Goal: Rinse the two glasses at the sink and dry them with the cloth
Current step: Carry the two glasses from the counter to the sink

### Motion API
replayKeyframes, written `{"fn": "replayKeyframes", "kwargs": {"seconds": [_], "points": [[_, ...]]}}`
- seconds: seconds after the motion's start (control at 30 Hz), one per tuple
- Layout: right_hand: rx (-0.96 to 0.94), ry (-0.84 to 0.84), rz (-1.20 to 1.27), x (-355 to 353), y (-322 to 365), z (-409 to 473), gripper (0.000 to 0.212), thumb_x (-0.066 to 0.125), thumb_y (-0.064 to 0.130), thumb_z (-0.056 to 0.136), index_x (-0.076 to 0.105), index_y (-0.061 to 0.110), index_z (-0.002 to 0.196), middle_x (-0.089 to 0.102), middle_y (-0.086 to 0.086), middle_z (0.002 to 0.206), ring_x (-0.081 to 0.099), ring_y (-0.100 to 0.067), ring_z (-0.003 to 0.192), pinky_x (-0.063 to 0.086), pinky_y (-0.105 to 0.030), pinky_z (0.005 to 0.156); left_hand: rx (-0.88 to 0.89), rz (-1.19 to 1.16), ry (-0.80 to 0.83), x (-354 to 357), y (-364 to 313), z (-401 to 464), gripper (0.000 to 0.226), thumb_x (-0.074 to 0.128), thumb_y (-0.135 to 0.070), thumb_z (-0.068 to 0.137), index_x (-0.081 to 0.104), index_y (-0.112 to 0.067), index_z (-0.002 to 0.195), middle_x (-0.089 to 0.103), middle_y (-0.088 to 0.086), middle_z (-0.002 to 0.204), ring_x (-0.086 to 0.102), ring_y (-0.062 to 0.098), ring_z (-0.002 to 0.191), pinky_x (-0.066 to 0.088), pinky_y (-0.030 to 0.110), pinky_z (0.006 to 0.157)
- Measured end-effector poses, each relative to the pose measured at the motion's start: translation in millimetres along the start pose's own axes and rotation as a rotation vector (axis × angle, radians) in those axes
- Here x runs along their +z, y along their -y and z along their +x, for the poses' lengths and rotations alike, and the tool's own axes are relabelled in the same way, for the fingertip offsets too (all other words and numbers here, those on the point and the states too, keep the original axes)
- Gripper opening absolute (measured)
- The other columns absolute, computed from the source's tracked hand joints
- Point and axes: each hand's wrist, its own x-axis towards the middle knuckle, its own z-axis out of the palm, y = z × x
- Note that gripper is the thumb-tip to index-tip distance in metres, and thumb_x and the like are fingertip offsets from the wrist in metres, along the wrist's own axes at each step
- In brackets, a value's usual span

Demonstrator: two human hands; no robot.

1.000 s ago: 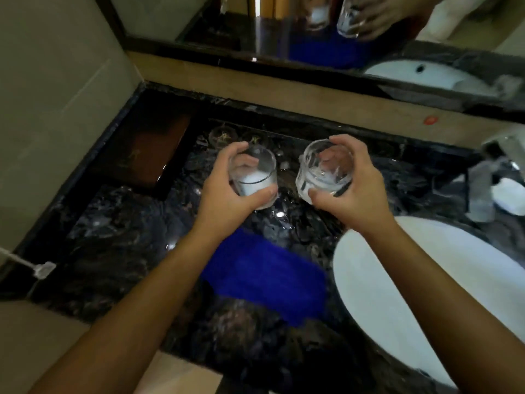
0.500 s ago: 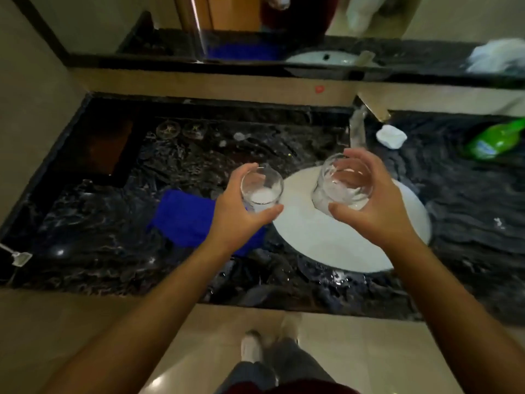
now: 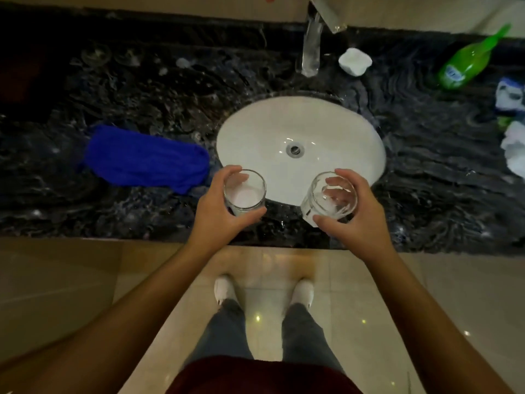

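The person stands square to the dark marble counter (image 3: 426,155) with a glass in each hand, both held over the near edge of the white sink (image 3: 326,123). The left hand (image 3: 218,211) wraps its fingers and thumb round the left glass (image 3: 245,193), which looks upright and shows something pale at the bottom, whether residue or just the basin showing through I cannot tell. The right hand (image 3: 355,217) grips the right glass (image 3: 329,199) the same way, though that one tips a little toward the basin. The tap (image 3: 312,44) stands at the far side of the bowl, and no water seems to be running from it. That is where I see the trouble: both hands are full, so opening the tap means freeing one, and a glass set down in a hurry on the hard counter edge could chip or roll off onto the tiled floor (image 3: 270,280) by the person's shoes. Once wet, the smooth walls will likely turn slippery, and a loosened grip over the ceramic bowl could crack a glass. The two could also knock together if brought under the spout at once. The blue cloth (image 3: 147,157) lies on the counter just left of the sink, near enough to catch splashes and be damp before drying starts.
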Motion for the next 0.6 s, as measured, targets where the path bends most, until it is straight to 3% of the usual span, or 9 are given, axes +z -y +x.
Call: {"fn": "replayKeyframes", "kwargs": {"seconds": [0.07,0.13,0.27,0.33,0.43,0.6], "points": [[0.007,0.040,-0.025,-11.1,-22.8,-3.1,0.085,0.093,0.020,0.071,0.049,0.024,0.143,0.064,0.013,0.128,0.060,0.005,0.117,0.047,-0.010,0.095,0.006,0.033,-0.015,22.4,-1.0,-6.2,0.082,0.093,-0.030,0.074,0.048,-0.020,0.141,0.057,-0.020,0.130,0.055,0.002,0.126,0.047,0.030,0.109],[0.004,0.091,-0.062,-18.3,-43.1,-6.6,0.086,0.092,0.018,0.072,0.047,0.023,0.145,0.063,0.010,0.132,0.058,0.007,0.117,0.045,-0.009,0.096,-0.015,0.039,-0.026,41.1,-2.8,-12.9,0.082,0.093,-0.027,0.073,0.047,-0.016,0.140,0.054,-0.026,0.128,0.052,-0.010,0.122,0.044,0.019,0.107],[0.009,0.165,-0.075,-25.2,-74.8,-16.2,0.085,0.091,0.023,0.073,0.046,0.027,0.146,0.060,0.014,0.135,0.057,-0.002,0.122,0.048,-0.019,0.102,-0.052,0.088,-0.014,69.7,-2.2,-18.1,0.086,0.090,-0.039,0.073,0.046,-0.012,0.142,0.052,-0.028,0.127,0.049,-0.019,0.118,0.040,0.009,0.102],[0.005,0.180,-0.054,-22.2,-85.8,-16.7,0.086,0.091,0.023,0.073,0.046,0.027,0.146,0.059,0.013,0.138,0.056,-0.004,0.126,0.046,-0.017,0.105,-0.056,0.122,-0.012,75.4,3.6,-19.4,0.088,0.086,-0.045,0.073,0.045,-0.012,0.143,0.054,-0.018,0.130,0.049,-0.016,0.120,0.041,0.011,0.104],[0.004,0.193,-0.050,-15.8,-97.6,-12.5,0.088,0.091,0.022,0.072,0.045,0.024,0.147,0.057,0.011,0.138,0.054,-0.005,0.126,0.043,-0.010,0.103,-0.061,0.199,0.018,81.7,12.4,-20.5,0.087,0.091,-0.033,0.075,0.044,-0.012,0.144,0.054,-0.006,0.137,0.054,0.004,0.125,0.043,0.018,0.107],[-0.010,0.167,-0.025,-12.6,-107.7,-7.6,0.087,0.090,0.016,0.074,0.045,0.017,0.148,0.057,0.007,0.142,0.056,-0.008,0.130,0.045,-0.021,0.109,-0.073,0.306,0.073,84.7,15.9,-27.0,0.088,0.092,-0.032,0.075,0.043,-0.016,0.147,0.056,0.001,0.143,0.053,0.011,0.128,0.042,0.020,0.107]]}}
